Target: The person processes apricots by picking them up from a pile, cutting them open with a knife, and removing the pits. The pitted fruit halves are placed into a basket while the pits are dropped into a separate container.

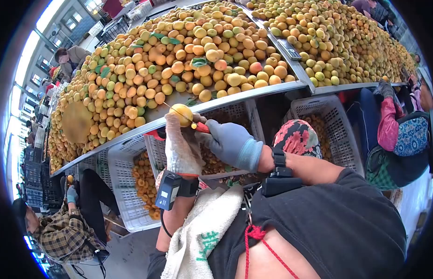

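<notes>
My left hand [180,151], in a white glove, is closed round a yellow apricot [183,115] just in front of the table's metal edge. In a grey-blue glove, my right hand [232,143] grips a red-handled knife [203,127]. Its thin blade lies across the apricot, and a small yellow bit sits near the handle. Below my hands stands a crate [246,114] with apricot pieces in its bottom, partly covered by my arms.
A large heap of apricots [146,69] covers the sloping table beyond its metal rim [253,93]. White crates of apricot halves stand left [118,167] and right [344,125]. A calculator-like device [289,49] lies on the divider. Other people sit on both sides.
</notes>
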Demonstrator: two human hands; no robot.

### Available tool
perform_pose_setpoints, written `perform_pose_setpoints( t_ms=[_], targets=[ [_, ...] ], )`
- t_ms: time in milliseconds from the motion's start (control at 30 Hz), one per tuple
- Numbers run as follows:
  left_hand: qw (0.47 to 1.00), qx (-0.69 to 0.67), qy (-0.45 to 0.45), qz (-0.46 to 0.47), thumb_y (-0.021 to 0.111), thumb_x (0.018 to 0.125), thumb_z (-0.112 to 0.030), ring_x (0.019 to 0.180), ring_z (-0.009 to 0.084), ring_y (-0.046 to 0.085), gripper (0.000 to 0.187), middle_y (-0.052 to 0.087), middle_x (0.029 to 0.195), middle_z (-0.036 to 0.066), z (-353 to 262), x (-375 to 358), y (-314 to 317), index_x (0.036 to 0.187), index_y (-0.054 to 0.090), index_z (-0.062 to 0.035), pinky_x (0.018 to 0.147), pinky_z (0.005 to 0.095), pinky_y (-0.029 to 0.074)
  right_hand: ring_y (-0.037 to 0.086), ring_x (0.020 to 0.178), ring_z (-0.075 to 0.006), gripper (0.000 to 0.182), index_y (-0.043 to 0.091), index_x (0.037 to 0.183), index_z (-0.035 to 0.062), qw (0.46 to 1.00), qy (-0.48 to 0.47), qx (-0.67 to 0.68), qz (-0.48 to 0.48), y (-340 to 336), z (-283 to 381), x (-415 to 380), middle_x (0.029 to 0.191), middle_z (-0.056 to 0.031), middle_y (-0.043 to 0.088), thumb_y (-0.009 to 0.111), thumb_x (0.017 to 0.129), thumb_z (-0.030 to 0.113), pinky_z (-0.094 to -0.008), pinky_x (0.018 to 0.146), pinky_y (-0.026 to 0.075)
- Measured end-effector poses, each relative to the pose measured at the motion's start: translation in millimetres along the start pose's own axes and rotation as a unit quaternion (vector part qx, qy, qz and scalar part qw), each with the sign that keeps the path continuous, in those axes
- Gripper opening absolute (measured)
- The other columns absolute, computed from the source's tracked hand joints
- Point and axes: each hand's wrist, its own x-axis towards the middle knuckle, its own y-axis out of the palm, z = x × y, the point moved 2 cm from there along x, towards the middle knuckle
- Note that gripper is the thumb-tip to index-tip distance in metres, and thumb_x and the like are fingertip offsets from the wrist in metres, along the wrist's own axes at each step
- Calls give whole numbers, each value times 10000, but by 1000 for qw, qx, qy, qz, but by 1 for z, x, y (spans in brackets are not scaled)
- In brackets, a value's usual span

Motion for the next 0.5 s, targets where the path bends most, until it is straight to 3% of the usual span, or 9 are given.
perform_pose_setpoints(
  t_ms=[100,200,233,300,333,367,400,500],
  targets=[
    [996,69,62,-13,594,977,-345,848,183,622,382,625,969,89,9,12,-25,1190,562,-30,748,315,526,644,777,-440,346,589,1100,55,999,14,-24,24,15,-17,3,820,-230,667,481,985,363,-517,652,502],
    [955,219,171,-99,602,982,-237,906,143,610,309,623,1051,65,5,2,-22,1202,573,-21,814,306,516,624,894,-453,272,634,1070,88,998,10,58,14,14,-14,-2,933,-222,673,520,970,314,-505,711,511],
    [966,179,153,-104,573,997,-268,805,133,612,294,631,986,45,10,6,-26,1185,585,-42,716,285,523,666,791,-378,260,631,1048,60,994,-8,108,11,18,-19,1,845,-209,661,535,983,293,-444,666,507],
    [987,82,47,-129,508,1017,-328,766,139,617,309,636,912,60,8,8,-32,1125,596,-53,667,297,522,587,655,-208,265,615,992,28,989,5,142,28,11,-13,-1,730,-139,603,547,998,284,-363,605,469],
    [985,84,63,-138,508,1017,-328,766,139,617,309,636,912,60,0,9,-35,1125,596,-53,667,297,522,517,642,-150,271,605,979,21,984,8,174,29,3,-12,1,704,-88,560,551,1003,286,-326,581,436],
    [984,67,14,-166,493,1020,-332,727,134,605,307,629,873,52,-1,10,-38,1124,590,-60,631,285,508,447,629,-92,279,595,966,15,979,21,203,24,-3,-12,2,678,-37,517,555,1007,288,-289,556,404],
    [979,49,-39,-192,478,1024,-336,688,129,593,306,621,835,45,-1,10,-38,1124,583,-66,596,274,494,443,613,-64,274,592,968,15,964,41,262,-14,-5,-10,5,683,21,511,548,1014,282,-251,537,379],
    [988,135,12,-76,480,1025,-338,692,96,558,321,601,858,33,0,-8,-18,1179,559,-68,599,248,479,463,662,-55,258,606,1017,14,955,109,273,-25,-19,10,16,763,32,536,552,1016,266,-234,576,398]
  ],
)
